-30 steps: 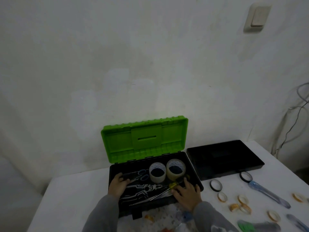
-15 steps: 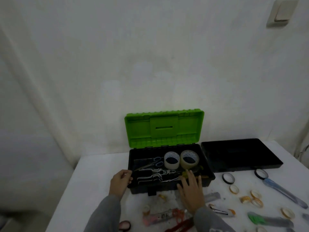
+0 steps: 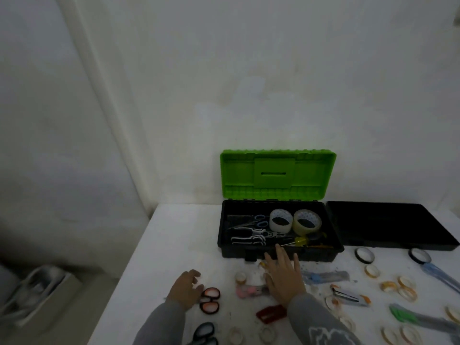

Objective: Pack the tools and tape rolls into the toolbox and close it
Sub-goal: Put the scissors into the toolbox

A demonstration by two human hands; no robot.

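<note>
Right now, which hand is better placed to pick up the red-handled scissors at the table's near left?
Left. The left hand sits right beside the red-handled scissors, fingertips at the handle loops. The right hand lies flat and open farther right, over the pink item, near the toolbox front.

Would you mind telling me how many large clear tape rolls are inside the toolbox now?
2: a whitish roll and a yellowish roll, side by side at the back of the black toolbox. Others may hide beneath the tools.
</note>
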